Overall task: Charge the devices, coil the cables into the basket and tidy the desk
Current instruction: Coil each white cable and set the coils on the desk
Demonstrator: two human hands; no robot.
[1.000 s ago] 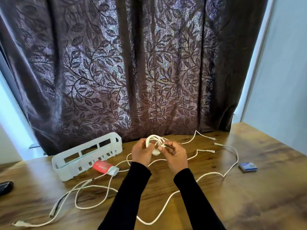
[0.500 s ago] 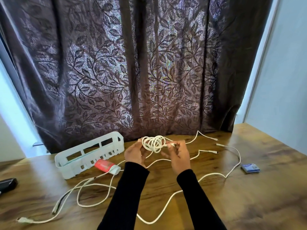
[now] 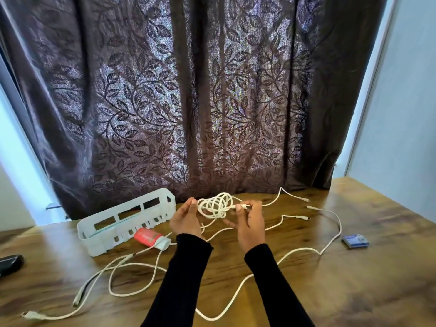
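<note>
A white cable coil (image 3: 215, 205) hangs in the air above the wooden desk (image 3: 354, 286), between my two hands. My left hand (image 3: 185, 220) cups the coil's left side with its fingers curled around the loops. My right hand (image 3: 250, 223) pinches the coil's plug end between thumb and fingers. Loose white cables (image 3: 283, 253) trail across the desk, with several plug ends at the right (image 3: 304, 217). A white slotted basket (image 3: 127, 220) stands at the back left, beside a red and white device (image 3: 151, 238).
A dark patterned curtain (image 3: 188, 102) hangs right behind the desk. A small blue packet (image 3: 355, 240) lies at the right. A black object (image 3: 10, 261) rests at the left edge. More cable ends (image 3: 33, 315) lie near the front left corner.
The coil has spread wider and risen a little between my hands. My right hand has pulled the plug end out to the right of the loops.
</note>
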